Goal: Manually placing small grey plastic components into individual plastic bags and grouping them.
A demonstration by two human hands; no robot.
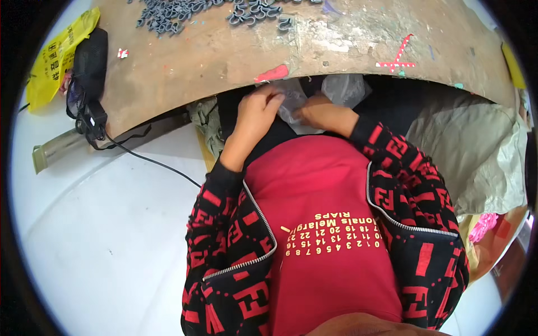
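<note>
A clear plastic bag lies over my lap, just below the table's front edge. My left hand is closed on the bag's left side, thumb bent against the fingers. From the right, my right hand reaches across with its fingers curled and pinching the plastic low down. More crumpled clear plastic bulges up behind my right hand; whether it belongs to the same bag I cannot tell. The bag's contents cannot be made out.
On the worn brown table, many small grey plastic clips are heaped at the far side. A yellow bag, a black case and a cable are at the left. A greyish woven sack stands at my right.
</note>
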